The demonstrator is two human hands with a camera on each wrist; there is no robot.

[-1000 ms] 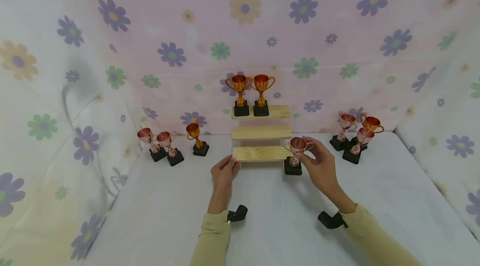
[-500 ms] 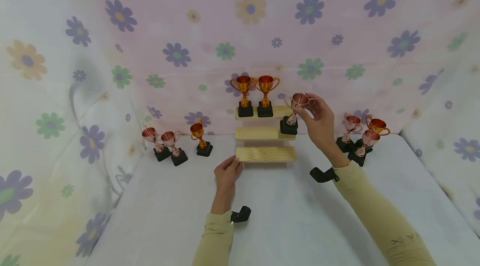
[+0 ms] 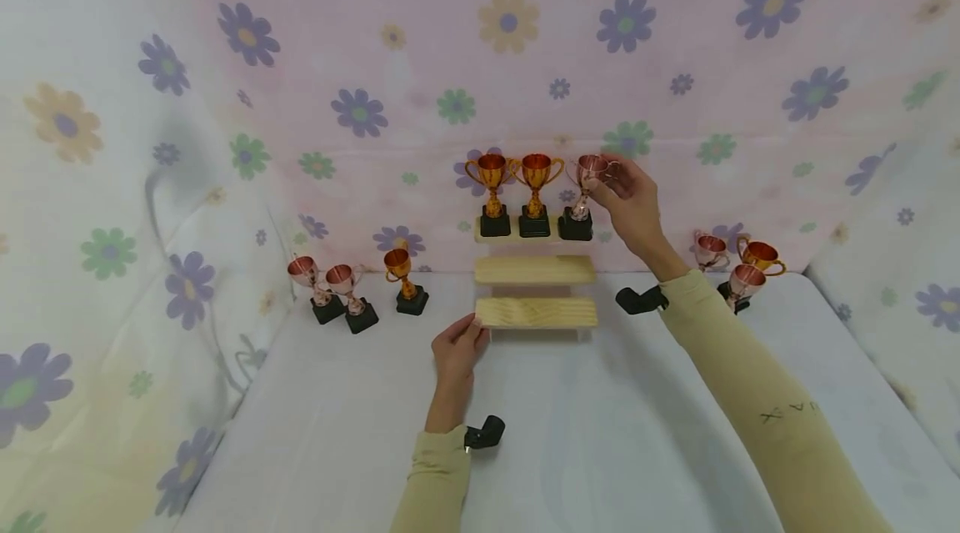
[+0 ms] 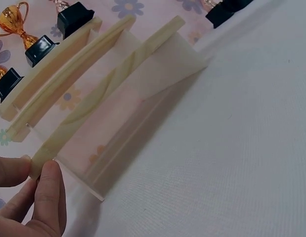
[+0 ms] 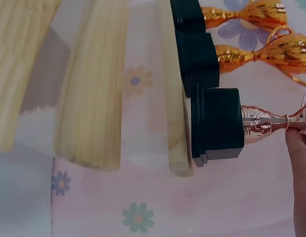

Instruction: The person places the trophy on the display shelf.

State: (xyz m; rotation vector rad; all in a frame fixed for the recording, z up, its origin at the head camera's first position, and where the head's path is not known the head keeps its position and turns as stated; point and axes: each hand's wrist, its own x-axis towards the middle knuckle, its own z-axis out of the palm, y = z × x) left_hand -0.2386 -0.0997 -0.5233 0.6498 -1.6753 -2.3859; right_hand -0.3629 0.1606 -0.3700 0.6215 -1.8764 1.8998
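A three-step wooden shelf (image 3: 534,269) stands at the centre against the floral backdrop. Two gold trophies (image 3: 492,193) (image 3: 536,193) stand on its top step. Right of them a rose-coloured trophy (image 3: 581,199) has its black base (image 5: 219,123) on the right end of the top step (image 5: 175,98). My right hand (image 3: 606,181) pinches this trophy at the cup, and one fingertip (image 5: 301,168) shows beside the stem. My left hand (image 3: 472,331) grips the left end of the bottom step (image 4: 108,89) between thumb and fingers (image 4: 46,192).
On the white tabletop to the left stand two rose trophies (image 3: 307,283) (image 3: 348,291) and a gold trophy (image 3: 402,279). To the right, behind my forearm, stand a gold trophy (image 3: 761,253) and two rose trophies (image 3: 708,249) (image 3: 742,279). Floral cloth walls close in three sides.
My right hand has lifted the rose trophy from the table beside the bottom step up onto the top step, next to the gold pair. The left hand has stayed on the bottom step.
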